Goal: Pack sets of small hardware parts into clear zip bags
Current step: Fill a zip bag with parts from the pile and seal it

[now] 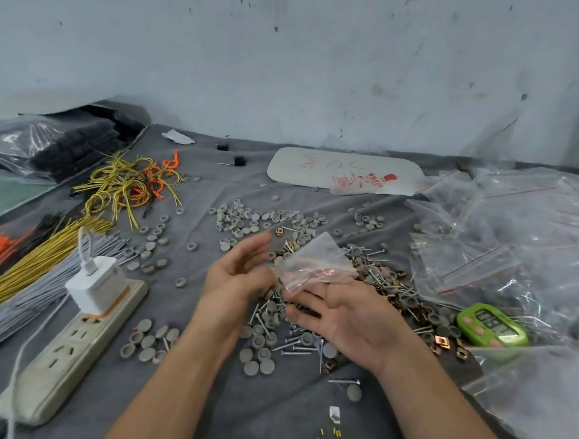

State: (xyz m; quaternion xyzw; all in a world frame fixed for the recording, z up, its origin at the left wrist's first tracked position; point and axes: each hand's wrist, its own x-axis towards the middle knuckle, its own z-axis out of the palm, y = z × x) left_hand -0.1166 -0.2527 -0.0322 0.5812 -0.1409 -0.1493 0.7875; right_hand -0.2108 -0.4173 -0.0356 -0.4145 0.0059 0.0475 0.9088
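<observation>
A small clear zip bag (pixel 315 265) with a red seal line is held over the pile of parts at the middle of the grey cloth. My right hand (pixel 346 322) lies palm up and pinches the bag's lower edge between thumb and fingers. My left hand (pixel 239 277) is palm up just left of the bag, fingers straight, thumb at the bag's left edge. Under the hands lie grey round caps (pixel 258 354), silver nails (pixel 293 346) and copper square nuts (pixel 442 343). What the bag holds I cannot make out.
A power strip (pixel 66 347) with a white charger (pixel 95 281) lies at the left, beside bundles of yellow, grey and orange wires (pixel 20 269). A green timer (pixel 493 326) and heaps of clear bags (pixel 519 242) fill the right. A white pouch (pixel 346 170) lies near the wall.
</observation>
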